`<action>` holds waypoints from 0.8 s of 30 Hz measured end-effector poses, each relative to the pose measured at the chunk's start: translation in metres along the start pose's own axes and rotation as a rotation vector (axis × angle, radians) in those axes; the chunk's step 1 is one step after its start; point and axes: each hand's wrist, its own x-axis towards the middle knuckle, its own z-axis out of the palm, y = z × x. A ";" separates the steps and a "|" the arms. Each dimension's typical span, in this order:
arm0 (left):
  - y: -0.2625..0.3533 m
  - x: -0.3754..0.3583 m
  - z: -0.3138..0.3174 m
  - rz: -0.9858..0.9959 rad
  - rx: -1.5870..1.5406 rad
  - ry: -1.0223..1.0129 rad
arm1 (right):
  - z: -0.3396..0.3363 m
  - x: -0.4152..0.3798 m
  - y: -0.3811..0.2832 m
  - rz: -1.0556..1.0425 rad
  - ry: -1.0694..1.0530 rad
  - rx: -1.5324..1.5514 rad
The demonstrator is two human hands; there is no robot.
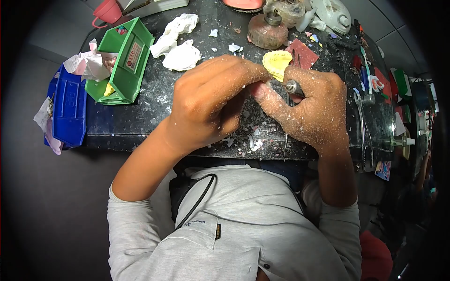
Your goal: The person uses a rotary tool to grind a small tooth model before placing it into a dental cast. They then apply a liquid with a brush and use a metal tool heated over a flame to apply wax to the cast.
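Observation:
My left hand (211, 98) is closed, its fingers curled in a pinch near the middle of the black bench; a small pinkish piece (257, 89) shows at its fingertips. My right hand (316, 105), dusted with white powder, is wrapped round a metal rotary handpiece (294, 87), its thumb meeting the left fingertips. Most of the handpiece and the held piece are hidden by the fingers. Just beyond the hands lies a yellow plaster-like cast (277, 63), beside a reddish-brown square sheet (303, 54).
A green bin (133, 61) and a blue bin (70, 107) stand at the left, with crumpled white tissue (183, 55) nearby. At the back are a pink round burner (267, 32) and a clear bottle (332, 16). Metal tools (361, 117) lie at the right.

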 end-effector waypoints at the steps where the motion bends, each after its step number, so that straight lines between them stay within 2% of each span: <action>1: 0.000 0.000 0.000 -0.001 -0.003 0.007 | 0.000 0.000 0.000 -0.004 -0.005 -0.008; 24: 0.004 0.001 0.000 -0.033 0.010 0.007 | -0.001 0.000 0.000 -0.021 -0.004 -0.023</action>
